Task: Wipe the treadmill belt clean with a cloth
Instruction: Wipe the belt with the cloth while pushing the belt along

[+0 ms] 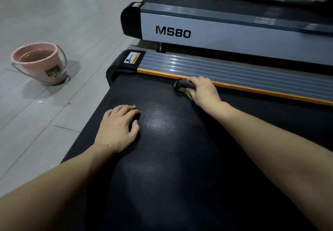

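1. My left hand [118, 127]: palm down on the treadmill belt [162, 158], near its left edge. Fingers lie loosely bent and close together, thumb tucked in beside them on the right. The grip holds nothing. Forearm runs in from the lower left corner, bare.

2. My right hand [202, 91]: reached forward to the far right side of the belt, just beside the orange strip [252, 88]. Grip clamped on the cloth [183, 86], fingers curled over it, knuckles up. Forearm stretches in from the right edge, bare, nearly straight.

3. Cloth: dark, with yellow-green patches, bunched up. It sits on the belt under my right hand, sticking out to the left of the fingers, touching or almost touching the orange strip.

4. Treadmill belt: black, textured, with a pale sheen between my two hands.

5. Side rail [234, 72]: grey, ribbed, beyond the orange strip, with a sticker at its left end.

6. Neighbouring treadmill [216, 32]: marked MS80, further back.

7. Bucket [40, 62]: pink, metal handle, water inside, standing on the tiled floor [45, 14], well apart to the left.
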Motion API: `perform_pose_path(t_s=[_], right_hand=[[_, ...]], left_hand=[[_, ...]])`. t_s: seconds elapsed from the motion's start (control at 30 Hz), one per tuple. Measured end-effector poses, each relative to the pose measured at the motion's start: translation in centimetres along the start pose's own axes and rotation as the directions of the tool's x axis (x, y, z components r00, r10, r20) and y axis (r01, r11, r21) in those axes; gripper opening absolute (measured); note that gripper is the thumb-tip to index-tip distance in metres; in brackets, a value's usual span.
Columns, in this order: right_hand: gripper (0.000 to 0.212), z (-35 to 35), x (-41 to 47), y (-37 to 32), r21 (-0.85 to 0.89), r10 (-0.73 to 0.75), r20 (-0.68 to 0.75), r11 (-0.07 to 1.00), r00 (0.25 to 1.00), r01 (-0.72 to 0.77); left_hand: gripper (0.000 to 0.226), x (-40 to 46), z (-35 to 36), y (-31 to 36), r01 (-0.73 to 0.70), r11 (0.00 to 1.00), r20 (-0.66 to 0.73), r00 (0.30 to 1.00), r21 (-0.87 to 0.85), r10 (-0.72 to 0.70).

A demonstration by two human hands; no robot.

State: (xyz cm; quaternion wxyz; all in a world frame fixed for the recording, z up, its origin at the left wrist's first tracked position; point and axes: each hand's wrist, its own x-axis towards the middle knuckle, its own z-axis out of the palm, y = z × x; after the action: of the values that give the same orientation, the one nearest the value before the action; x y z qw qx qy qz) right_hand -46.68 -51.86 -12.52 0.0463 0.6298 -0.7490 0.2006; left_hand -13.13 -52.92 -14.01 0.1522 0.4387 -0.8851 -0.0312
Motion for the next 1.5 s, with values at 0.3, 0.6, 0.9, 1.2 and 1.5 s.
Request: perform_pose_path(t_s=[0.3, 0.6, 0.9, 1.2, 1.5], right_hand=[[0.033, -4.5, -17.7, -6.0, 0.237, -0.366, 0.086, 0.911, 0.927, 0.338], [0.032, -2.8, -3.5, 0.6, 0.044, 0.239, -0.008, 0.970, 0.971, -0.238], [0.032, -4.4, -17.9, -4.5, 0.227, -0.364, 0.077, 0.913, 0.928, 0.339], [0.027, -1.7, -6.3, -2.7, 0.032, 0.192, -0.057, 0.981, 0.980, -0.191], [0.029, -2.3, -13.9, -7.9, 0.167, -0.419, 0.057, 0.899, 0.906, 0.406]], left_hand=[[0.064, -1.7, -4.0, 0.9, -0.056, 0.998, 0.321, 0.946, -0.004, 0.055], [0.075, -3.9, -4.6, 3.7, -0.110, 0.993, 0.343, 0.935, 0.047, 0.087], [0.060, -2.7, -4.2, 1.8, 0.036, 0.993, 0.380, 0.922, 0.113, -0.077], [0.065, -2.5, -4.7, 1.3, -0.006, 0.995, 0.424, 0.905, 0.103, -0.038], [0.079, -3.1, -5.0, -1.0, 0.014, 0.996, 0.369, 0.928, 0.093, -0.048]])
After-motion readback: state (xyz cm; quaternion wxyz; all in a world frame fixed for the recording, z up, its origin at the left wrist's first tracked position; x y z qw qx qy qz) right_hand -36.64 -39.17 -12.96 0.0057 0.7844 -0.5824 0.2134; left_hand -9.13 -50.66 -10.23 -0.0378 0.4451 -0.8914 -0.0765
